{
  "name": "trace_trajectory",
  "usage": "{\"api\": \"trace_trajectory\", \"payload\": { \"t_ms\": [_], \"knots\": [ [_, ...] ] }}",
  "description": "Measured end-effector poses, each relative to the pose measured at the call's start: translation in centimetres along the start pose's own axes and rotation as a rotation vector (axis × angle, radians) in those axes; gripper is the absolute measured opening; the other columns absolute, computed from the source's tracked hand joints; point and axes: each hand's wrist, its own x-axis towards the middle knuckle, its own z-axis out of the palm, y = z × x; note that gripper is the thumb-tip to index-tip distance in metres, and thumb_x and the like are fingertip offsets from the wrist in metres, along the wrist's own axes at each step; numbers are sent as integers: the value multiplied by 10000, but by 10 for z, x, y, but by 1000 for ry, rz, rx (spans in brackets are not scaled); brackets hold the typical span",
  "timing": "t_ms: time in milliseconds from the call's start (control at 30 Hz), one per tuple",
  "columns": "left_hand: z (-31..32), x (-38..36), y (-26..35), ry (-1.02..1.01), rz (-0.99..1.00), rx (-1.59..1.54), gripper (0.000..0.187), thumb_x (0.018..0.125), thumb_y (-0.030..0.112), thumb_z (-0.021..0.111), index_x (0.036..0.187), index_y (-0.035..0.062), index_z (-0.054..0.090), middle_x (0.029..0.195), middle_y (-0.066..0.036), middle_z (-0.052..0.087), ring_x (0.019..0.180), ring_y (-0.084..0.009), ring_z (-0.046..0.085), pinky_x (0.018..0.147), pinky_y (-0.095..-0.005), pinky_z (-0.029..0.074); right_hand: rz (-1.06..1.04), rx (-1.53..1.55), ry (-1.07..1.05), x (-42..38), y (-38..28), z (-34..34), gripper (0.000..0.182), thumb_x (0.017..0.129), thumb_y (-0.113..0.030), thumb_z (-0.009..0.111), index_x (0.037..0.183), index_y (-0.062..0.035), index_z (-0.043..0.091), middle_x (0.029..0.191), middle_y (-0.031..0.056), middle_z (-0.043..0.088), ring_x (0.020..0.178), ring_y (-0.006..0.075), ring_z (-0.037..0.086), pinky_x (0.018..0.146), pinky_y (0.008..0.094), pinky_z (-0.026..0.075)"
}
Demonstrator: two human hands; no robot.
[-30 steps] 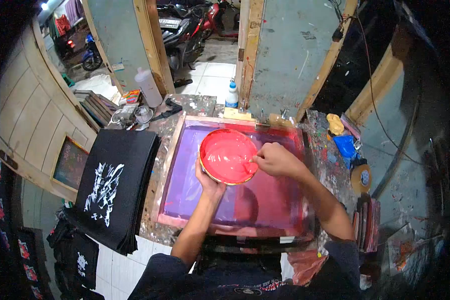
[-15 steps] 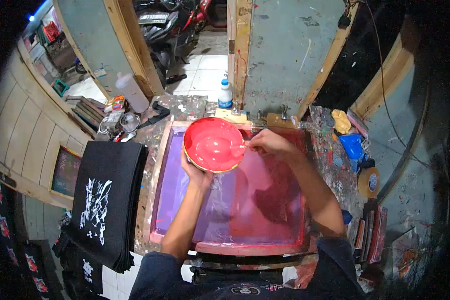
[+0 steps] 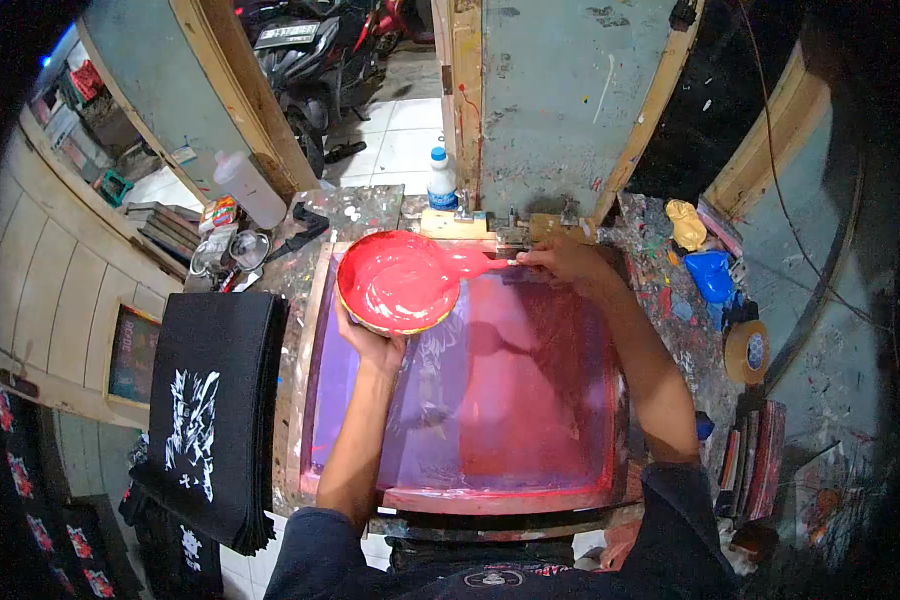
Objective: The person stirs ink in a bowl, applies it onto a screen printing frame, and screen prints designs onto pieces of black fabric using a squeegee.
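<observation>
My left hand (image 3: 370, 345) holds up a round bowl (image 3: 400, 281) full of red ink, cupped from underneath, over the far left part of a wooden-framed printing screen (image 3: 470, 400). My right hand (image 3: 562, 258) grips the handle of a spoon (image 3: 475, 266) coated in red ink, its scoop resting at the bowl's right rim. The screen mesh is purple on the left and smeared red on the right. Metal hinge clamps (image 3: 515, 225) hold the screen's far edge.
A stack of black printed shirts (image 3: 210, 410) lies to the left. A white squeeze bottle (image 3: 248, 188), a small blue-capped bottle (image 3: 440, 180), and clutter sit at the back. A tape roll (image 3: 748, 352), blue cloth (image 3: 712, 275) and yellow rag (image 3: 687, 222) lie right. Motorbikes stand beyond the doorway.
The bowl moved left and toward the far edge of the screen. My right hand drew the spoon out from the middle of the ink to the bowl's right rim.
</observation>
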Motion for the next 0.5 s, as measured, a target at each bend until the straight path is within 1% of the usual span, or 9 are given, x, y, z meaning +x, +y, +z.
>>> {"api": "trace_trajectory", "payload": {
  "t_ms": [133,200,233,300,367,467,500],
  "knots": [
    [-4,4,-5,-22,4,-14,646,1038,567,353,1456,101,512,1430,-134,597,1273,-331,615,1045,-482,546,-111,-89,113,-11,9,-2,340,942,-355,724,724,-103,656,617,-47,508,538,81,427,485,292,313],
    [-7,4,-4,-13,-8,-10,651,1032,565,366,1485,110,479,1466,-128,565,1302,-344,590,1052,-503,537,-103,-121,159,-12,15,0,345,944,-362,723,760,-72,693,625,-35,536,550,92,457,500,305,348],
    [-7,4,-3,-9,-14,-6,656,1029,563,372,1499,115,462,1484,-125,548,1317,-351,578,1056,-514,533,-53,-126,180,-10,22,3,356,947,-365,719,782,-50,713,627,-27,550,558,99,475,510,312,369],
    [-8,4,-2,7,-26,8,654,1030,565,369,1501,121,461,1486,-123,547,1318,-349,577,1052,-518,534,-38,-202,182,0,42,8,382,955,-371,709,828,-12,741,633,9,592,575,121,518,537,336,411],
    [-6,4,-3,20,-37,5,652,1030,567,366,1501,126,460,1486,-121,548,1318,-349,578,1050,-521,535,-113,-343,144,13,68,11,411,964,-375,695,875,21,756,642,65,646,594,151,568,570,371,453],
    [-5,7,-5,22,-36,-16,648,1032,567,363,1501,130,461,1485,-121,549,1316,-349,580,1051,-524,535,-44,-399,216,1,59,19,410,969,-367,683,893,30,753,686,169,688,619,238,633,629,428,492],
    [-5,8,-5,11,-31,-15,646,1034,566,363,1502,131,461,1485,-123,549,1316,-349,580,1053,-524,534,-108,-416,257,-4,58,19,405,967,-368,682,901,25,756,714,189,694,638,265,650,646,442,498]
  ]
}}
